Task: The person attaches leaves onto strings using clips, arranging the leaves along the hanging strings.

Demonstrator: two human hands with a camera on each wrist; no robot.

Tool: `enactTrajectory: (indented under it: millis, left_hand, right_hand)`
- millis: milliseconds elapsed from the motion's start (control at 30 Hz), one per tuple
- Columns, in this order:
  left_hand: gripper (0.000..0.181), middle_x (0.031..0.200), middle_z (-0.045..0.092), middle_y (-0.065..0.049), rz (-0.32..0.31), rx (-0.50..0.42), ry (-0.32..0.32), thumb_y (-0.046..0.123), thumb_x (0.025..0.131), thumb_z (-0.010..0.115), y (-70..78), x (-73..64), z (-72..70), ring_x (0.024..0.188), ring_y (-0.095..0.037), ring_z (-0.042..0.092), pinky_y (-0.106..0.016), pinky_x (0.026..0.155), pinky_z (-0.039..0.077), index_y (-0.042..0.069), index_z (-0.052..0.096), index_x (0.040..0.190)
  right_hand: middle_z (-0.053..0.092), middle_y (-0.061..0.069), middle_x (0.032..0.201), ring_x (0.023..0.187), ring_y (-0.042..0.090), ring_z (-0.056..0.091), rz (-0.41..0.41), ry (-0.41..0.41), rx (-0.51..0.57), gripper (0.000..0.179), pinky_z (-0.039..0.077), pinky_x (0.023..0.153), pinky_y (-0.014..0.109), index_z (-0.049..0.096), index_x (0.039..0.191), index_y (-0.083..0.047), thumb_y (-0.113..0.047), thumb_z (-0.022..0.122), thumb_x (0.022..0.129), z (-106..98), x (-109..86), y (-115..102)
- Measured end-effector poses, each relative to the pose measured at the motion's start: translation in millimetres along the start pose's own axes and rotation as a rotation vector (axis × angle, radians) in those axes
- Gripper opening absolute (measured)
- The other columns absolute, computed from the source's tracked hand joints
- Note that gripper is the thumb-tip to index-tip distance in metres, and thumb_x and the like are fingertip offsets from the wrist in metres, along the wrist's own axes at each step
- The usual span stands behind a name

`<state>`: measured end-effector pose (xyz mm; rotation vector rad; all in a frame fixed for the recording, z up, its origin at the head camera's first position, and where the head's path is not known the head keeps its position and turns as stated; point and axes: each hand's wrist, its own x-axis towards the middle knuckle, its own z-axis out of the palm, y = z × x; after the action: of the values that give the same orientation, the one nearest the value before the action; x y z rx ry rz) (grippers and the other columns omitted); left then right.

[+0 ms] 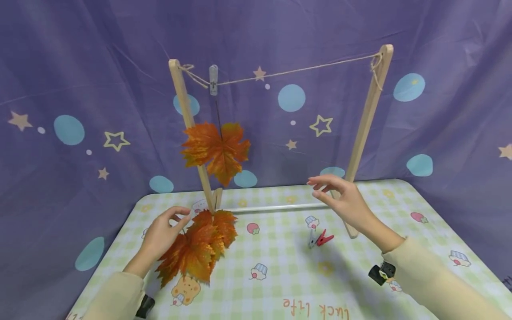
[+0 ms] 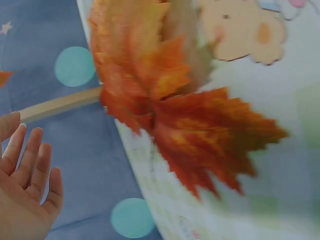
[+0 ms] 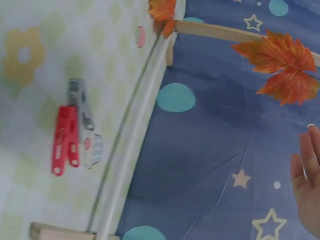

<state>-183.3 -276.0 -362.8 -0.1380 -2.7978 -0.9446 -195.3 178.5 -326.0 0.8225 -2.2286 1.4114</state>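
Observation:
My left hand (image 1: 163, 232) hovers over the left side of the table, fingers loosely bent and holding nothing. Right beside it lie overlapping orange maple leaves (image 1: 194, 255), which fill much of the left wrist view. Another maple leaf (image 1: 220, 149) hangs by its stem below a grey clothespin (image 1: 214, 80), clipped on the twine (image 1: 298, 70) near the left post. My right hand (image 1: 340, 198) is raised before the right post, empty, with fingers relaxed. Below it on the tablecloth lie a red clothespin (image 3: 65, 137) and a grey clothespin (image 3: 80, 102), touching each other.
A wooden frame stands on the table, its left post (image 1: 184, 100) and right post (image 1: 370, 111) joined by a white rod (image 1: 280, 207) low down. Behind it hangs a purple curtain (image 1: 344, 26) with stars and dots. The checked tablecloth (image 1: 280, 253) covers the table.

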Motion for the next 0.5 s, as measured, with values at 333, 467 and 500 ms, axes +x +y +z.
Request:
enactTrajectory:
  millis: [333, 467, 500]
  left_hand:
    - [0.037, 0.113, 0.067, -0.010, -0.064, 0.010, 0.007, 0.038, 0.099, 0.061, -25.6, -1.2, 14.2, 0.098, -0.028, 0.060, -0.035, 0.069, 0.044, 0.009, 0.065, 0.123]
    - [0.040, 0.116, 0.066, -0.013, -0.077, -0.007, -0.009, 0.039, 0.099, 0.061, -34.2, 1.9, 14.4, 0.100, -0.030, 0.060, -0.035, 0.069, 0.046, 0.008, 0.064, 0.125]
    - [0.042, 0.118, 0.065, -0.014, -0.080, -0.008, -0.014, 0.039, 0.099, 0.060, -36.7, 2.7, 14.3, 0.101, -0.030, 0.059, -0.035, 0.068, 0.046, 0.007, 0.063, 0.126]
  right_hand:
    - [0.070, 0.004, 0.116, 0.092, 0.013, 0.064, 0.038, -0.039, -0.056, 0.032, 0.051, 0.080, 0.024, 0.069, 0.121, -0.013, -0.002, 0.069, 0.091, -5.5, -23.2, 15.5]
    - [0.070, 0.001, 0.115, 0.092, 0.013, 0.065, 0.073, -0.056, -0.077, 0.030, 0.051, 0.080, 0.026, 0.069, 0.121, -0.014, -0.005, 0.069, 0.092, -8.2, -31.8, 24.0]
    - [0.070, 0.001, 0.115, 0.092, 0.013, 0.065, 0.080, -0.060, -0.081, 0.030, 0.051, 0.080, 0.026, 0.069, 0.121, -0.014, -0.006, 0.069, 0.092, -8.5, -34.1, 26.1]
